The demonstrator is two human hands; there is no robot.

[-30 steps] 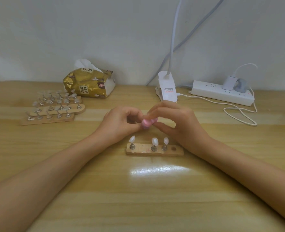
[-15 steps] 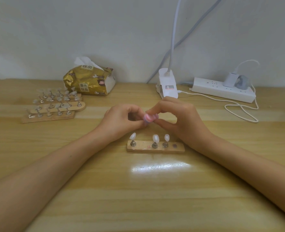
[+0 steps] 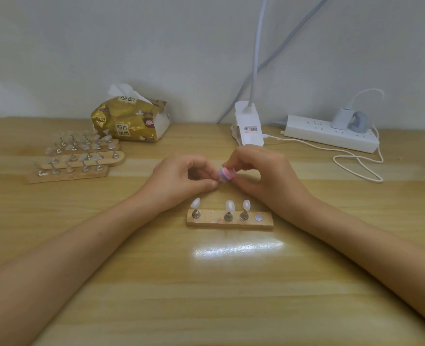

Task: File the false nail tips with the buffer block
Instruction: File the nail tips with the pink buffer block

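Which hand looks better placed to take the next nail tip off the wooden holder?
Probably the left hand: it sits just behind the leftmost nail tip, while the right hand pinches the pink buffer block. What the left pinches is hidden.

Buffer block (image 3: 227, 174): small, pink with a lilac layer, held clear of the table, pinched in the right hand (image 3: 264, 176) fingertips. The left hand (image 3: 181, 182) pinches at its left face; what it pinches cannot be seen. Three milky white nail tips (image 3: 230, 206) stand upright on metal pegs in a wooden strip (image 3: 206, 223) just in front of the hands, one at the left end and two close together right of centre. Many clear tips (image 3: 81, 148) stand on three strips at the far left, well apart.
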